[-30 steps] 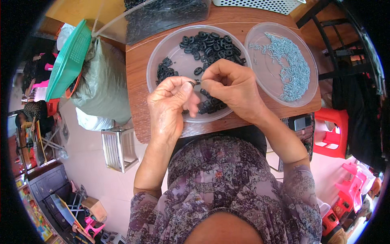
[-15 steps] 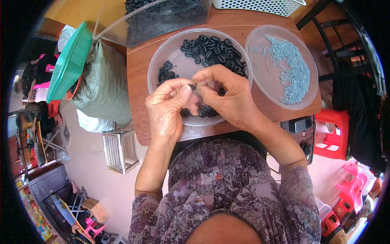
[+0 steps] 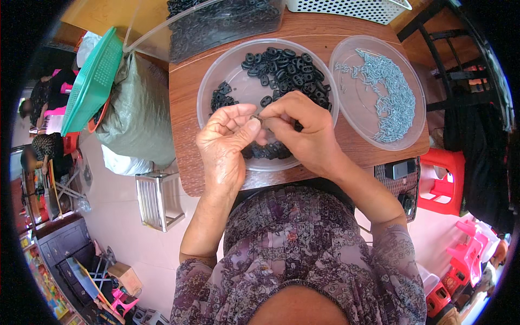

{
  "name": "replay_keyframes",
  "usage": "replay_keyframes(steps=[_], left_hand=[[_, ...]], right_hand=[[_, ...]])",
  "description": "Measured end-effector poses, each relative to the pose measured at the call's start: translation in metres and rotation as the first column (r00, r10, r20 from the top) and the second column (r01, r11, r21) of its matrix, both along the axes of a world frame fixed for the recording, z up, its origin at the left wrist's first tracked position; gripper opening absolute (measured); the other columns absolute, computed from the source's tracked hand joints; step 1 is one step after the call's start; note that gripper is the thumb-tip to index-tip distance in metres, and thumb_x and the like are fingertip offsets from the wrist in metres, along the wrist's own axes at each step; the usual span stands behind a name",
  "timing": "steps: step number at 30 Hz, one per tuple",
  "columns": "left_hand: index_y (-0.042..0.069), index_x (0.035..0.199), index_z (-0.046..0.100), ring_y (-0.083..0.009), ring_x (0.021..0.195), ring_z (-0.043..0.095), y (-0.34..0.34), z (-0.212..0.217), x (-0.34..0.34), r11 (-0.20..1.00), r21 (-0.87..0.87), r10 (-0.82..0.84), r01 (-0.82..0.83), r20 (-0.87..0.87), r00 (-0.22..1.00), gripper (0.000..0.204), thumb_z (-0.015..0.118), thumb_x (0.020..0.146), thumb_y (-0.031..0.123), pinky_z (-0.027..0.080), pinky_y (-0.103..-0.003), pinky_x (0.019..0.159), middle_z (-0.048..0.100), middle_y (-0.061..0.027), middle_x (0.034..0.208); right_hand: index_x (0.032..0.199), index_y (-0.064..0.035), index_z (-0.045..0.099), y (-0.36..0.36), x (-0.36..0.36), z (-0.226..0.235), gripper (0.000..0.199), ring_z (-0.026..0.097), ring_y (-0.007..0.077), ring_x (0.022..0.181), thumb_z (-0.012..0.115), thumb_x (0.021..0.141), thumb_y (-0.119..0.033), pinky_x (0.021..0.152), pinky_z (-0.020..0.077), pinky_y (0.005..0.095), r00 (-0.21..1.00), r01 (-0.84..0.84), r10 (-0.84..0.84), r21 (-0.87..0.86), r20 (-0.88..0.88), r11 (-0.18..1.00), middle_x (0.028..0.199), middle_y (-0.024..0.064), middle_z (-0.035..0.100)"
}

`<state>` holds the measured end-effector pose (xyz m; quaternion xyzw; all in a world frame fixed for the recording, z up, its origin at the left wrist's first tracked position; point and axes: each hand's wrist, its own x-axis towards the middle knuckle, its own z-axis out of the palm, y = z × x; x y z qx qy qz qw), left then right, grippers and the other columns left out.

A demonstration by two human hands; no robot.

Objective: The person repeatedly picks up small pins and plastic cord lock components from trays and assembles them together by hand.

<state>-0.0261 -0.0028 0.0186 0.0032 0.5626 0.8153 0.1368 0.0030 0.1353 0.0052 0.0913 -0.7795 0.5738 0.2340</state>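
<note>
Above a round clear plastic tub (image 3: 206,70), my left hand (image 3: 225,143) and my right hand (image 3: 306,132) meet fingertip to fingertip. My left thumb and fingers are closed on a small dark piece, mostly covered by the fingertips. The right thumb and forefinger pinch right beside it; what they hold is too small to make out. Black oval plastic parts with two holes (image 3: 290,67) fill the far and right side of the tub. Smaller black pieces (image 3: 222,96) sit at its left, and another dark heap (image 3: 271,150) lies below my hands.
Right of the tub, a round clear lid (image 3: 352,108) carries many small bluish-silver screw-like pins (image 3: 395,103). Behind stand a clear bin of black parts (image 3: 222,32) and a white perforated basket (image 3: 346,10). Left are a green basket (image 3: 92,81), a sack (image 3: 138,114) and a metal stool (image 3: 157,200).
Both hands stay together over the tub. The left fingers have loosened and spread slightly, and the right hand has shifted a little around the pinch point.
</note>
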Motion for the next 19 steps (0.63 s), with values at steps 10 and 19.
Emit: replay_keyframes(steps=[10, 19], left_hand=[[-0.005, 0.094, 0.059, -0.0135, 0.065, 0.057, -0.0027, -0.0018, -0.0004, 0.994, -0.107, -0.043, 0.033, -0.098, 0.994, 0.016, 0.061, 0.078, -0.003, 0.049, -0.025, 0.060, 0.060, -0.0076, 0.080], [-0.005, 0.099, 0.058, -0.0115, 0.067, 0.057, -0.0023, 0.0037, 0.0014, 0.983, -0.181, -0.048, 0.019, -0.158, 0.986, 0.020, 0.060, 0.079, -0.003, 0.049, -0.024, 0.063, 0.060, -0.0053, 0.081]], right_hand=[[0.091, 0.0019, 0.061, 0.0057, 0.0016, 0.0058, 0.013, 0.054, 0.0045, 0.076, 0.061, 0.077, 0.003, 0.064, 0.0434, 0.0182, 0.892, -0.079, 0.257, -0.433, 0.371, 0.898, 0.084, 0.0014, 0.058], [0.088, 0.0007, 0.058, 0.0012, -0.0010, 0.0006, 0.013, 0.050, 0.0041, 0.065, 0.060, 0.076, 0.000, 0.057, 0.0424, 0.0198, 0.944, -0.017, 0.160, -0.441, 0.290, 0.897, 0.073, 0.0005, 0.057]])
